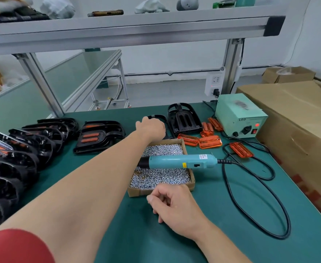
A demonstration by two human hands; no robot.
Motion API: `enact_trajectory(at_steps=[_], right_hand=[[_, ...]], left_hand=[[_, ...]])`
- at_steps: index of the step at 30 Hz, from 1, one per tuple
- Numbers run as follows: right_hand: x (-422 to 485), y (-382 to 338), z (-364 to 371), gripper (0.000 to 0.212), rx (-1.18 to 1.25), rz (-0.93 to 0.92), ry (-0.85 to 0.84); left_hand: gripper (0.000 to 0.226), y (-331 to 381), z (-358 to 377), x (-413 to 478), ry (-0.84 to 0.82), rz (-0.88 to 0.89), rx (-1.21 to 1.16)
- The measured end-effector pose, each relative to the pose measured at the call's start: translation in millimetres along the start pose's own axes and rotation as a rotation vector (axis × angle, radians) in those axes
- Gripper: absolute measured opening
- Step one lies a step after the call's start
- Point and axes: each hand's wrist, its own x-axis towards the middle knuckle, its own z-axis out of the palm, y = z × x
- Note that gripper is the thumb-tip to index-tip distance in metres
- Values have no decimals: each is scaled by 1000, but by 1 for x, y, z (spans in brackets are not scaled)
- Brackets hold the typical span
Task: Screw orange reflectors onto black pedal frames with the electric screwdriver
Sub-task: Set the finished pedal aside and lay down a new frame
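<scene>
Currently, from the head view: left hand [150,128] stretched to the far middle of the bench [117,234], laid over the near rim of a bare black pedal frame [160,117]. Fingers hidden behind the knuckles, so cannot tell whether gripping or merely touching. Right hand [174,204] near, resting on the bench just in front of the cardboard box of screws [136,192], fingers curled, thumb against forefinger. Cannot tell whether pinching a screw or nothing.

Electric screwdriver [182,162] lying across the box, untouched, with its cable [281,215] looping off to the right. Loose orange reflectors [210,142] scattered just right of the box's far end, near the green power unit [239,114]. Second bare frame [184,118] just right of the first; finished pedals [99,135] lined up along the left.

Likely trouble, judging from the layout: left forearm crossing right above the box and the driver's tip. Could nudge the driver off its perch or spill screws if drawn back low with the frame. Might also sweep reflectors aside if swung right.
</scene>
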Motion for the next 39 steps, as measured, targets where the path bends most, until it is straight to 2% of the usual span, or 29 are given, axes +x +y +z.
enact_trajectory(at_steps=[7, 13, 17, 22, 25, 28, 35, 39], right_hand=[[1, 1, 0, 25, -8, -1, -7], [1, 5, 3, 24, 4, -5, 2], [2, 7, 4, 24, 7, -4, 1], [1, 7, 3, 25, 0, -15, 2], [0, 7, 2, 24, 9, -13, 2], [1, 7, 1, 24, 22, -18, 0], [2, 7, 0, 25, 29, -26, -1], [2, 6, 1, 24, 14, -18, 5]], left_hand=[[31, 9, 9, 0, 66, 22, 28], [32, 18, 15, -5, 3, 6, 29], [25, 22, 13, -4, -12, -44, -55], [20, 27, 11, -5, -52, -91, -42], [18, 29, 12, -6, -27, -167, -184], [31, 27, 10, -8, 29, -198, -330], [42, 15, -20, -24, 287, -206, -756], [32, 4, -32, -41, 427, -166, -980]])
